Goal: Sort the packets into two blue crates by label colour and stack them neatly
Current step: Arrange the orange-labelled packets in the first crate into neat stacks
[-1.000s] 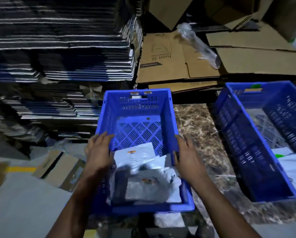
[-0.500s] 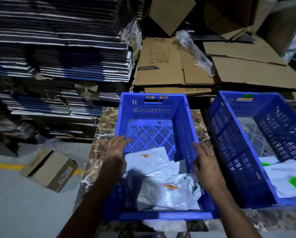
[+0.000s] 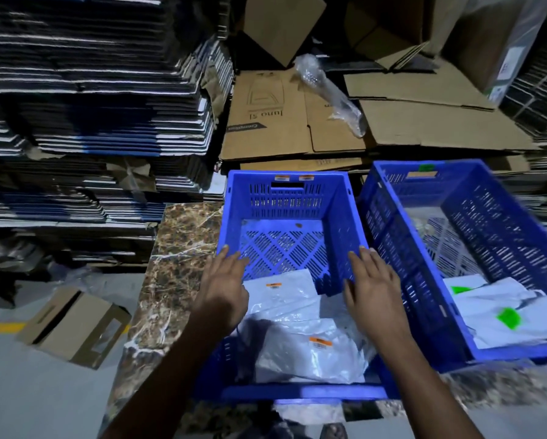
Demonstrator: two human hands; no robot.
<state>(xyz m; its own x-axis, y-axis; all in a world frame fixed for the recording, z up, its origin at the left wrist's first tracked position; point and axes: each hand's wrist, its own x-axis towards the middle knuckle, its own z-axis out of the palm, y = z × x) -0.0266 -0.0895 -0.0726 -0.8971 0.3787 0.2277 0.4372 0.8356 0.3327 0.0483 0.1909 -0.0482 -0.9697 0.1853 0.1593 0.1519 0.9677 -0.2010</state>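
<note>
Orange-label packets (image 3: 310, 353) are lying in the near half of the left blue crate (image 3: 284, 198), overlapping w/ labels up, not yet squared into a neat stack; far half of the crate floor is showing bare. Green-label packets (image 3: 500, 315) are sitting in the near end of the right blue crate (image 3: 449, 172), just beside the left one, so the colour split appears to be holding. Orange stickers on the left crate's far rim and a green one on the right's look like bin markers.

Both hands are resting on the left crate's side walls, probably to shift or steady it on the marble tabletop (image 3: 173, 280) next to its partner. Left hand (image 3: 226, 280): grip open and flat, fingers spread, draping over the left rim, holding no packet. Right hand (image 3: 372, 286): same, open palm down w/ fingers over the right wall, nothing pinched.

Beyond the crates: flattened cardboard sheets (image 3: 392, 122) w/ a crumpled clear plastic wrap (image 3: 329, 93) on top, stacked flat cartons (image 3: 91, 90) to the left, and a small cardboard box (image 3: 72, 324) on the floor.
</note>
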